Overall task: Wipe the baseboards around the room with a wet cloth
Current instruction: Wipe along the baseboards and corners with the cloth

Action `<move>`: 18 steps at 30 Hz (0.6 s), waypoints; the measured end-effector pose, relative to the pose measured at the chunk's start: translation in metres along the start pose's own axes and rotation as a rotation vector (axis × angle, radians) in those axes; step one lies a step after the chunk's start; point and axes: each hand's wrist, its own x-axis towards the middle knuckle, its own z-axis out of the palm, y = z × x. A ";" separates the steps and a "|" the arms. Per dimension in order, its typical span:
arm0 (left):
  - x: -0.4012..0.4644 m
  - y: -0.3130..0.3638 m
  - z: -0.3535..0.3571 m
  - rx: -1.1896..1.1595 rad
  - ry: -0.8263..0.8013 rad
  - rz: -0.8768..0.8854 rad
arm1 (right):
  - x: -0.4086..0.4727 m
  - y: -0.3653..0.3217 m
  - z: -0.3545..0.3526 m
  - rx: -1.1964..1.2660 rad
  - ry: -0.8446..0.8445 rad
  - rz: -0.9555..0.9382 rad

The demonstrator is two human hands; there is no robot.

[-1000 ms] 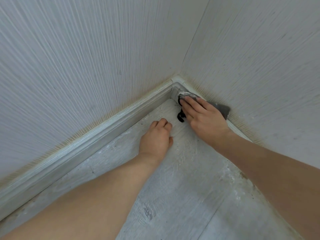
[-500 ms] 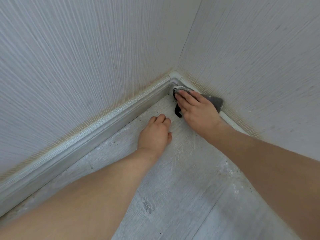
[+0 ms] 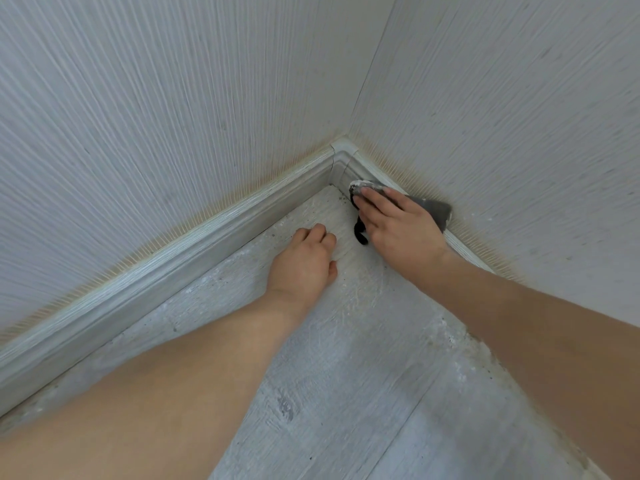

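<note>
A pale grey baseboard (image 3: 194, 244) runs along both walls and meets at a corner piece (image 3: 341, 161). My right hand (image 3: 398, 226) presses a grey cloth (image 3: 433, 207) flat against the right-hand baseboard just beside the corner, fingers straight over it. A black loop of the cloth (image 3: 360, 233) hangs below my fingers onto the floor. My left hand (image 3: 304, 265) rests on the floor in front of the corner with its fingers curled under, holding nothing.
Two textured white walls (image 3: 173, 116) close in the corner. The grey wood-look floor (image 3: 346, 393) carries white dusty patches and dark specks near the baseboards. Both my forearms reach in from the bottom of the view.
My right hand with the cloth has slid slightly away from the corner along the right baseboard, so more of the corner piece shows. My left hand stays on the floor.
</note>
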 end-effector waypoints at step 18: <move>-0.001 0.003 0.002 0.109 -0.017 0.009 | -0.032 -0.004 -0.009 0.049 -0.045 0.115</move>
